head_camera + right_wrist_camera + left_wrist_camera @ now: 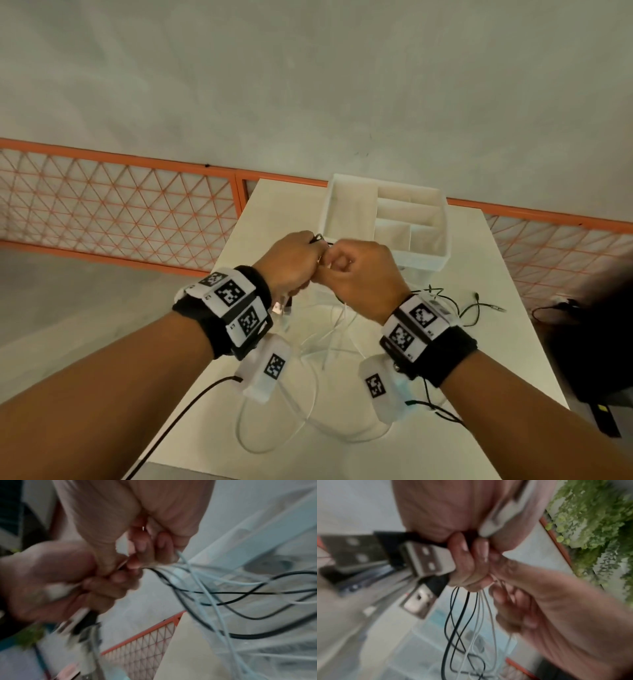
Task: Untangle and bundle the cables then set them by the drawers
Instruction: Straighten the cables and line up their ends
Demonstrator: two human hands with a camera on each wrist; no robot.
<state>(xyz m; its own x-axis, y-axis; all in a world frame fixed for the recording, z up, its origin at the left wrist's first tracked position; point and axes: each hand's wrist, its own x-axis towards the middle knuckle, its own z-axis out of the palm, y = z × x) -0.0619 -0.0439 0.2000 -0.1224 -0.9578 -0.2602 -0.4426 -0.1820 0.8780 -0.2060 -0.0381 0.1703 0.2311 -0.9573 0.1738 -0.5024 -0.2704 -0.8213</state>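
While gripping the cables [462,622], both hands [329,267] show no readable writing.

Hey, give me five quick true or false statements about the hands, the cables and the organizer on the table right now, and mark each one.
1. The left hand grips USB plugs. True.
2. The right hand lies flat on the table. False: it is raised, fingers curled on the cables next to the left hand.
3. Both black and white cables hang from the hands. True.
4. The white organizer is filled with cables. False: its compartments look empty.
5. Every cable is off the table. False: white loops and a thin dark cable lie on it.
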